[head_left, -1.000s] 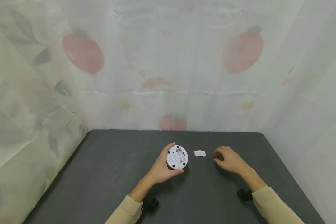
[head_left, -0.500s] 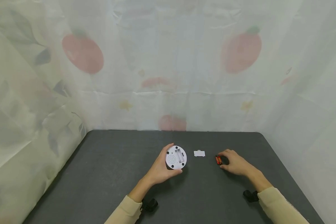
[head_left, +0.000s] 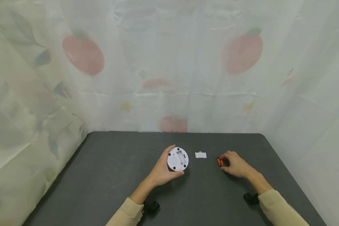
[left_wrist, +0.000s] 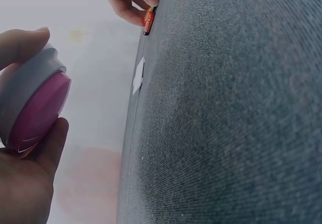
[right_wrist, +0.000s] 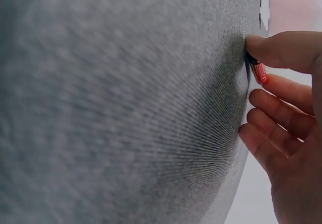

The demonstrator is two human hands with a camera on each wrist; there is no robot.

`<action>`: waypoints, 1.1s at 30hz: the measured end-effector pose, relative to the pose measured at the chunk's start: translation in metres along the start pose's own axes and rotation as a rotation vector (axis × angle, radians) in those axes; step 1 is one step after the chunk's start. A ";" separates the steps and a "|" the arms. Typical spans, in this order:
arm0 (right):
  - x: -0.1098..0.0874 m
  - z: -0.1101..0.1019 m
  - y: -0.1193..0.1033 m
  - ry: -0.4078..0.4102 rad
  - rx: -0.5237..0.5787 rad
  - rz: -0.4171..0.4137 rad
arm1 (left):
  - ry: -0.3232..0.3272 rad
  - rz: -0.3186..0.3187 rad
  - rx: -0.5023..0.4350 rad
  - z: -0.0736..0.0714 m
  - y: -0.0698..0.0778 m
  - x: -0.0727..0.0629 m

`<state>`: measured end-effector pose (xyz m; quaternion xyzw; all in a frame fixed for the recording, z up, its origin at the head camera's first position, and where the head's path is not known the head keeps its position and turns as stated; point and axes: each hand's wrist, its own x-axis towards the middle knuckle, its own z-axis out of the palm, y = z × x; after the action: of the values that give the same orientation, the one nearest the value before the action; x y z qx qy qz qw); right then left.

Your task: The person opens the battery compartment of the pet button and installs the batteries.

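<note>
My left hand (head_left: pixel 161 171) grips a round white device (head_left: pixel 173 160) by its rim, thumb and fingers on opposite sides. Its underside faces the head camera, with speaker holes, dark feet and an uncovered battery slot (head_left: pixel 181 157). In the left wrist view, the device's other face is magenta (left_wrist: pixel 43 110). To the right, my right hand (head_left: pixel 235 164) is low over the table, pinching a red-and-black battery (right_wrist: pixel 258 72) between thumb and index finger. A second red battery (head_left: pixel 218 162) seems to lie beside it. The right wrist view shows the remaining fingers loosely bent.
A small white battery cover (head_left: pixel 201 155) lies on the dark grey table (head_left: pixel 101 179) between the two hands. Printed pale curtains (head_left: pixel 169 62) stand behind the table and along both sides. Each wrist wears a black camera (head_left: pixel 251 199).
My right hand shifted right and slightly nearer, bringing the batteries into sight, then moved its fingertips slightly left on them. My left hand and the round device stay almost still.
</note>
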<state>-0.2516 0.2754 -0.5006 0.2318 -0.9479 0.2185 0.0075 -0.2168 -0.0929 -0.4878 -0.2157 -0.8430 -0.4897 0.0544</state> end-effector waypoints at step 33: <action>0.003 0.018 -0.069 0.152 0.482 -0.065 | -0.046 -0.003 -0.020 0.002 0.004 -0.002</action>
<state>-0.2222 0.2110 -0.4880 0.2402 -0.8571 0.4547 0.0303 -0.2132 -0.0897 -0.4864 -0.2260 -0.8395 -0.4930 0.0320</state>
